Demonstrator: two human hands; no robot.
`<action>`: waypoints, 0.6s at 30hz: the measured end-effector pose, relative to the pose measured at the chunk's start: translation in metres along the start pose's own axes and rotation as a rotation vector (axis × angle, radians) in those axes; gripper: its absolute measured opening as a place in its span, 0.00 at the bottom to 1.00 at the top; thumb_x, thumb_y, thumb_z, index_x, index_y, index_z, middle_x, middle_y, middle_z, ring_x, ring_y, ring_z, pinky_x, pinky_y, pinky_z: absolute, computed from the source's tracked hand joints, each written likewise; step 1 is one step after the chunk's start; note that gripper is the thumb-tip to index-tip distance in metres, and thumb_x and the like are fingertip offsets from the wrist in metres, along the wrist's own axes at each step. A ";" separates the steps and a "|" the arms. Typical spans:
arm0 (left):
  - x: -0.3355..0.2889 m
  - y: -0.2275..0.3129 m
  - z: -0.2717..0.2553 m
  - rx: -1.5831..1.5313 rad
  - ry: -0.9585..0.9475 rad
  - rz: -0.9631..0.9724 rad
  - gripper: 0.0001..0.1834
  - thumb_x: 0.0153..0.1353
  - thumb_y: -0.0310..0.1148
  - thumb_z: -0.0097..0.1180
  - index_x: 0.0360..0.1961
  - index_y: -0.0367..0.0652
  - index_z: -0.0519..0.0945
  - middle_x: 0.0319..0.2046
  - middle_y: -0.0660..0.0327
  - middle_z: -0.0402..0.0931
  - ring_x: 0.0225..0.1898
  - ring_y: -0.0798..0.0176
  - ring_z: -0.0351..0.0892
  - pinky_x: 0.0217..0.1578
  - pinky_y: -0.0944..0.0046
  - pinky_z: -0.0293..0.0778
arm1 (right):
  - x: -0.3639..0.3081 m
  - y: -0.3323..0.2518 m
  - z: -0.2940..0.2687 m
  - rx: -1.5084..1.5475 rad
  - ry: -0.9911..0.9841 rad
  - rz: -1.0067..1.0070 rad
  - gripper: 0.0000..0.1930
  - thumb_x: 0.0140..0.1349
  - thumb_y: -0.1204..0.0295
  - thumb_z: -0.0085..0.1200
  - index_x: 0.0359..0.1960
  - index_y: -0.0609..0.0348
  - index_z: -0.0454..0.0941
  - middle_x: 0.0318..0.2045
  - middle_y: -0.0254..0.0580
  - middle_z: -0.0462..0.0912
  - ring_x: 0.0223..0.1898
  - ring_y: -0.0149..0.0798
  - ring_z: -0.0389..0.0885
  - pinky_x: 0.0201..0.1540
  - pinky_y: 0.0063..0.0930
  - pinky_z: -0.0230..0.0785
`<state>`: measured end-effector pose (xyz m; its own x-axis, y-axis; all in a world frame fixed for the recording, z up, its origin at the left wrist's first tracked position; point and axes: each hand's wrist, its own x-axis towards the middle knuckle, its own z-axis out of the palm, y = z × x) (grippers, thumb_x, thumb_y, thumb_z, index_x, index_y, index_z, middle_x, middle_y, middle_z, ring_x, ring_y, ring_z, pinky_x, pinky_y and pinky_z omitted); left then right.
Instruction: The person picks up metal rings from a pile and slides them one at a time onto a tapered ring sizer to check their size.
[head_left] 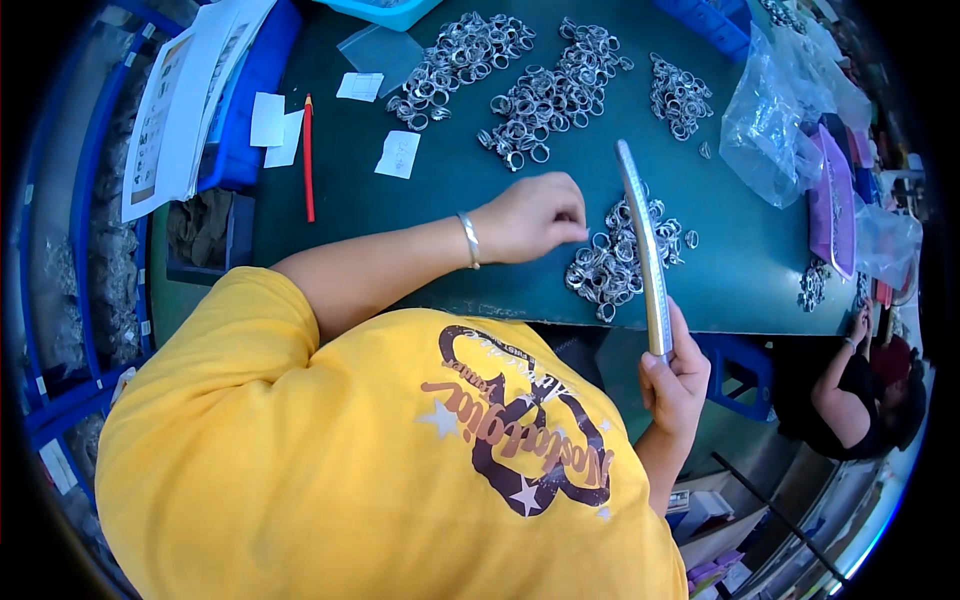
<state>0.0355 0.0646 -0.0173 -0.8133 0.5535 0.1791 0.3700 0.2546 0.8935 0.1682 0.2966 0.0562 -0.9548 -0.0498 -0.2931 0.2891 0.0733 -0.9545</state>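
My right hand (pixel 677 385) is wrapped round the lower end of a long, tapered metal ring mandrel (pixel 646 250), which points up and away over the table. Marks run along its side. No ring can be made out on it. My left hand (pixel 530 218), with a silver bangle at the wrist, is closed with the fingers curled and thumb pressed in; whatever it may hold is hidden. Between the two hands lies a loose heap of silver rings (pixel 605 270) near the table's front edge, partly covered by the mandrel.
Farther back on the green table (pixel 450 215) lie more rings (pixel 560 95) in several heaps. A red pencil (pixel 309 160) and paper slips (pixel 398 154) are at left, beside a blue bin (pixel 255 90). Plastic bags (pixel 765 120) and a purple basket (pixel 832 200) stand right; another person (pixel 850 400) sits beyond.
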 end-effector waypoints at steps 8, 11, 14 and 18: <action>-0.009 -0.008 -0.042 -1.305 0.132 -0.395 0.11 0.59 0.24 0.50 0.44 0.38 0.74 0.36 0.57 0.75 0.32 0.69 0.74 0.35 0.72 0.73 | 0.003 -0.001 -0.006 -0.188 -0.143 -0.021 0.29 0.47 0.81 0.50 0.56 0.67 0.65 0.24 0.32 0.74 0.19 0.20 0.68 0.24 0.13 0.58; -0.011 0.000 -0.043 -1.239 0.131 -0.433 0.11 0.57 0.21 0.50 0.43 0.36 0.75 0.35 0.58 0.75 0.32 0.69 0.74 0.36 0.73 0.72 | 0.010 -0.007 0.002 -0.303 -0.217 -0.101 0.29 0.47 0.81 0.50 0.56 0.67 0.65 0.27 0.39 0.77 0.23 0.24 0.70 0.29 0.16 0.62; -0.017 0.014 -0.038 -0.925 -0.039 -0.336 0.11 0.48 0.19 0.59 0.36 0.36 0.79 0.32 0.59 0.75 0.33 0.67 0.75 0.36 0.72 0.72 | 0.019 -0.009 0.011 -0.371 -0.290 -0.176 0.28 0.47 0.82 0.50 0.55 0.66 0.65 0.29 0.44 0.78 0.25 0.26 0.71 0.31 0.18 0.64; -0.024 0.017 -0.036 -0.829 -0.083 -0.294 0.16 0.39 0.19 0.66 0.33 0.38 0.80 0.32 0.59 0.75 0.34 0.67 0.75 0.36 0.72 0.72 | 0.026 -0.013 0.016 -0.376 -0.351 -0.245 0.28 0.47 0.82 0.50 0.55 0.65 0.66 0.27 0.44 0.77 0.24 0.27 0.72 0.31 0.17 0.64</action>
<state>0.0451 0.0270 0.0080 -0.7771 0.6204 -0.1063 -0.3197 -0.2435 0.9157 0.1407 0.2782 0.0603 -0.8921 -0.4334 -0.1276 -0.0441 0.3646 -0.9301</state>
